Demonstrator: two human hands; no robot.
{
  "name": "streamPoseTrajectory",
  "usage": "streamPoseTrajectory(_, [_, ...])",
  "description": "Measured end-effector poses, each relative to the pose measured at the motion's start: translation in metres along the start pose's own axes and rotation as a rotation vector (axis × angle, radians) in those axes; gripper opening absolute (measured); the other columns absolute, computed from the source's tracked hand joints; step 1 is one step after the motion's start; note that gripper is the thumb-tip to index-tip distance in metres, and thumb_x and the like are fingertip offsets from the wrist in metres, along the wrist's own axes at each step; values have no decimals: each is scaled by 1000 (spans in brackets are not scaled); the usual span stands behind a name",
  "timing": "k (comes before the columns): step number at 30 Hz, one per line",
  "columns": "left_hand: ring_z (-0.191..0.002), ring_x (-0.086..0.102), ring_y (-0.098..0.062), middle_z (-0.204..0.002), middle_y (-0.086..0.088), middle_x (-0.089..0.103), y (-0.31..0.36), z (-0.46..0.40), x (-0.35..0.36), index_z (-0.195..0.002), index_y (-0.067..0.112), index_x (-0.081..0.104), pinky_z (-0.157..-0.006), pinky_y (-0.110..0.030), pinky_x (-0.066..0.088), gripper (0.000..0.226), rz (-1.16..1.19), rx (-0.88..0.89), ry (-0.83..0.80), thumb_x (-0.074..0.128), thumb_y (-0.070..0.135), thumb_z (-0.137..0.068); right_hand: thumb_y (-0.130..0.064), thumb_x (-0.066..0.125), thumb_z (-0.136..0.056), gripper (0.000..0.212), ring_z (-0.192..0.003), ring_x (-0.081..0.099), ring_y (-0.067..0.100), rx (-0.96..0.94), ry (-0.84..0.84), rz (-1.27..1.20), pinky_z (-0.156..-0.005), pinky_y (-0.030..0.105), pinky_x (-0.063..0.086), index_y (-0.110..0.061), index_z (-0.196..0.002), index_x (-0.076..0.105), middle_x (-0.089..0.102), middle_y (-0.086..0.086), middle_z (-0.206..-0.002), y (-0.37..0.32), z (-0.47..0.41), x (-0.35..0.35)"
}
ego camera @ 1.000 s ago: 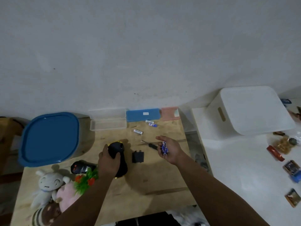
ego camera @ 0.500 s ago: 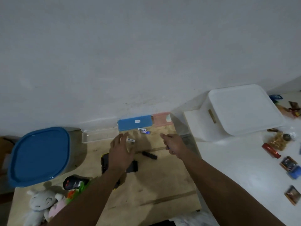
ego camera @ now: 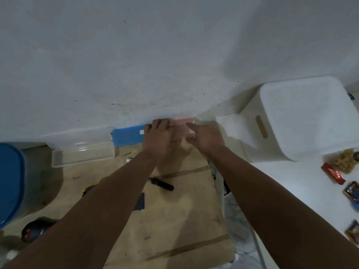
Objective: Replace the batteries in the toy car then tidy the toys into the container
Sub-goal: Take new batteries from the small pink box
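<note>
Toy car [ego camera: 88, 188] (mostly hidden) under left forearm; left hand [ego camera: 158, 139] grips pink case [ego camera: 181, 126]; right hand [ego camera: 206, 139] grip unclear.

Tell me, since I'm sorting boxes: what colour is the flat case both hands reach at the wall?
Pale pink case, seen in the head view.

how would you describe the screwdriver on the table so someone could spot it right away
Start at the wooden table against the wall. Between the two forearms lies a small screwdriver, nearer than the blue case. It is the only slim black stick there, lying at a slant.
</note>
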State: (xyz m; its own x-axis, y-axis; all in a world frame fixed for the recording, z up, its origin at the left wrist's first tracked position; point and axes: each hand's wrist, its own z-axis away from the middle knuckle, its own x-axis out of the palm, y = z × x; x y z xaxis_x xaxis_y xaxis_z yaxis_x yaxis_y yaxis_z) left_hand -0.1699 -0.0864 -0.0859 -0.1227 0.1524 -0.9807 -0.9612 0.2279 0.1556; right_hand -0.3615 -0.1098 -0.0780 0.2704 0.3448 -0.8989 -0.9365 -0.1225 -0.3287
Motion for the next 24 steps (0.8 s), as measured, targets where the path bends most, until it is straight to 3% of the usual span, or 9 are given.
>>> streamPoseTrajectory(3, [-124, 48, -38, -138, -7, 56, -5, -2, 6, -129, 19, 67, -97, -51, 36, 46, -67, 30, 26, 67, 39, -88, -45, 59, -98, 55, -112, 64, 27, -46, -16, 57, -93, 39, 53, -32, -150, 44, 68, 8, -125, 3, -3, 2])
streamPoseTrajectory(7, [-119, 51, -40, -131, -11, 59, -3, -2, 7, -123, 16, 68, -97, -53, 40, 45, -83, 31, 54, 70, 40, -86, -44, 54, -99, 49, -100, 66, 27, -167, 7, 196, -81, 36, 54, -27, -144, 47, 70, 8, -113, 7, -6, 4])
streamPoseTrajectory(14, [-118, 54, -41, -128, -12, 61, 0, -3, 8, -120, 15, 69, -96, -54, 43, 46, -63, 9, 91, 71, 44, -84, -45, 58, -95, 48, -93, 68, 27, -253, -33, 294, -75, 35, 55, -20, -135, 52, 70, 5, -107, 5, -14, 0])
streamPoseTrajectory(18, [-118, 53, -40, -128, -12, 60, 1, -4, 11, -122, 16, 67, -97, -55, 42, 48, -73, -4, 90, 73, 45, -83, -40, 58, -94, 37, -79, 67, 24, -310, -42, 375, -63, 30, 45, -16, -122, 56, 69, 5, -96, 1, -15, -1])
streamPoseTrajectory(24, [-119, 53, -42, -129, -15, 60, 4, -6, 8, -125, 14, 65, -100, -57, 42, 49, -82, -6, 74, 73, 39, -83, -37, 51, -97, 33, -76, 68, 25, -414, -46, 558, -60, 29, 34, -11, -114, 62, 71, 6, -94, -4, -17, -15])
